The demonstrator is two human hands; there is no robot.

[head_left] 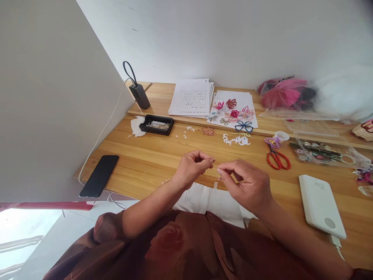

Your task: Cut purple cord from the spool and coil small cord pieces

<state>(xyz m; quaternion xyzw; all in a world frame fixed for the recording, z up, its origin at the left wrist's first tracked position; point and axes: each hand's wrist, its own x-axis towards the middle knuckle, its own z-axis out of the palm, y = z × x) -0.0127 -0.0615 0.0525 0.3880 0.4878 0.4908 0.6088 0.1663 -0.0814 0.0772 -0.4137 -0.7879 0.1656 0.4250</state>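
My left hand (194, 167) is raised over the table's front edge, thumb and forefinger pinched on something too small to make out. Just right of it, my right hand (246, 181) is pinched too, its fingertips close to the left ones with a narrow gap between. A tiny dark and gold bit shows under the right fingertips; its shape is unclear. Beyond the hands lie white crescent pieces (240, 140), small white crescents (189, 128) and a heap of copper-coloured wire pieces (208, 132). A white cloth (198, 197) is below the hands.
Red-handled scissors (279, 160), a white power bank (320, 206) and a clear box of parts (323, 149) are right. A black tray (156, 125), black phone (99, 175) and dark device (140, 96) are left. Behind are paper sheets (189, 97) and beaded flowers (244, 126).
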